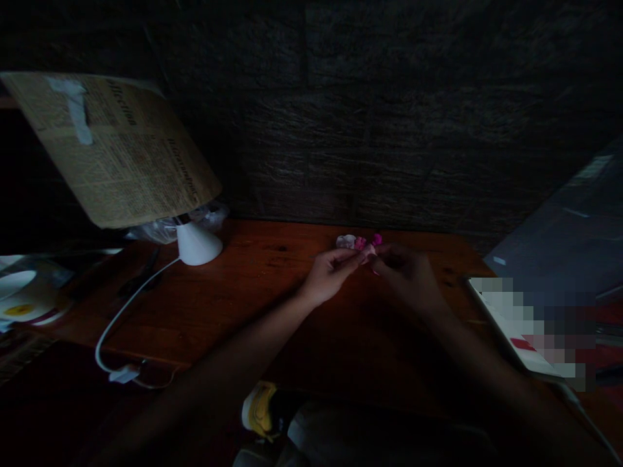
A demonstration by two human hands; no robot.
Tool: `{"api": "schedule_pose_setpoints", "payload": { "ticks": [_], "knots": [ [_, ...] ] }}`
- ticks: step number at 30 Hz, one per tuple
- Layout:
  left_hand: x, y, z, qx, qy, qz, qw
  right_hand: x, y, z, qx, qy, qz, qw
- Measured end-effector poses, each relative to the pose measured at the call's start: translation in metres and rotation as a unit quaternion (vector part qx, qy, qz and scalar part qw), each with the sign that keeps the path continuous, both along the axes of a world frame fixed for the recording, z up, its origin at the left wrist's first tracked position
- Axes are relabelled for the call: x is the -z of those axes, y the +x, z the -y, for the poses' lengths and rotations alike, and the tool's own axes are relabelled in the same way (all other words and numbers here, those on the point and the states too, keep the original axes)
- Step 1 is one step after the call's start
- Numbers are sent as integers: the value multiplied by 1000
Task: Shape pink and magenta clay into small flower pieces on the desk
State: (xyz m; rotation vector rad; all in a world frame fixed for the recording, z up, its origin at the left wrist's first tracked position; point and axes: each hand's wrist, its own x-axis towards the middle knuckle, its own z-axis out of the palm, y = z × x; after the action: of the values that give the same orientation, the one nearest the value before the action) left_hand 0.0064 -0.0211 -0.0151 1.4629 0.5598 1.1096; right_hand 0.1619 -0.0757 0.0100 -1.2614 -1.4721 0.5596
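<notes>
Above the wooden table, my left hand (325, 277) and my right hand (409, 275) meet, their fingertips closed round a small pale pink piece (370, 251). It looks soft, but its kind is hard to make out in this dim light, and the fingers cover part of it. Just beyond the fingertips lie a crumpled whitish piece (345, 242), a pink ruffled piece (360, 242) and a bright magenta piece (377, 239). A bit of red-pink shows under the right fingers.
On the left stands a lamp with a newspaper-print shade (131, 149) and white base (198, 245); its cable hangs off the table's front edge. Clear plastic (211, 213) lies behind it. A white cup (29, 295) is far left, a partly blurred-out flat device (511, 318) right. A dark wall (331, 130) backs the table (272, 259).
</notes>
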Motion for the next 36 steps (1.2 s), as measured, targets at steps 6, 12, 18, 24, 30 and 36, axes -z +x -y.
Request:
{"api": "schedule_pose_setpoints", "payload": {
  "ticks": [6, 12, 18, 24, 30, 36],
  "knots": [
    [0, 0, -1, -8, -6, 8, 1000, -1, 1, -1, -1, -12, 4, 1000],
    [4, 0, -2, 4, -32, 6, 999, 0, 2, -2, -3, -5, 12, 1000],
    [2, 0, -5, 7, -116, 51, 992, -3, 3, -3, -3, -29, -51, 998],
    [1, 0, -7, 13, -177, 73, 981, -4, 5, -6, -1, -37, -88, 995],
    [-1, -1, -7, 37, -215, 85, 972, 0, 4, -7, -6, -35, -107, 994],
    [-2, -3, -7, 36, -219, 99, 970, 2, 1, -9, 0, -77, -159, 984]
  ]
}}
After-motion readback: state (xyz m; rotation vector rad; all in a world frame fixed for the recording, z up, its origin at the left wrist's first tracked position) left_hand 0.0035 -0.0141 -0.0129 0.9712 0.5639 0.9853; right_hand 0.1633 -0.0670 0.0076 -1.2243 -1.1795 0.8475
